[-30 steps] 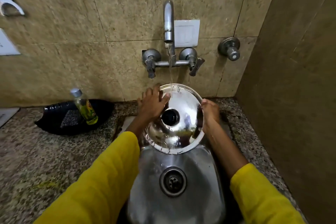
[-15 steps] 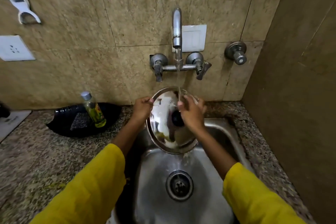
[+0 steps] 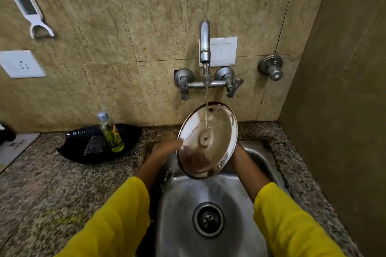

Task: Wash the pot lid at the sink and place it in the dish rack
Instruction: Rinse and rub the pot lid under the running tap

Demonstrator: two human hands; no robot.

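A round steel pot lid (image 3: 211,131) is held tilted over the steel sink (image 3: 183,198), its inner side with the centre rivet facing me. Water from the wall tap (image 3: 204,41) runs onto its upper part. My left hand (image 3: 165,148) grips the lid's left edge. My right hand (image 3: 237,154) is mostly hidden behind the lid's right edge and holds it there. Both sleeves are yellow. No dish rack is in view.
A black tray (image 3: 83,150) with a scrub pad and a small bottle of green liquid (image 3: 110,133) sits on the granite counter left of the sink. A brown wall (image 3: 344,110) closes the right side. A wall socket (image 3: 20,64) and a hanging peeler (image 3: 27,4) are upper left.
The lid has been turned over, from knob side toward me to inner side toward me. My right hand moved from the lid's face to behind its right edge.
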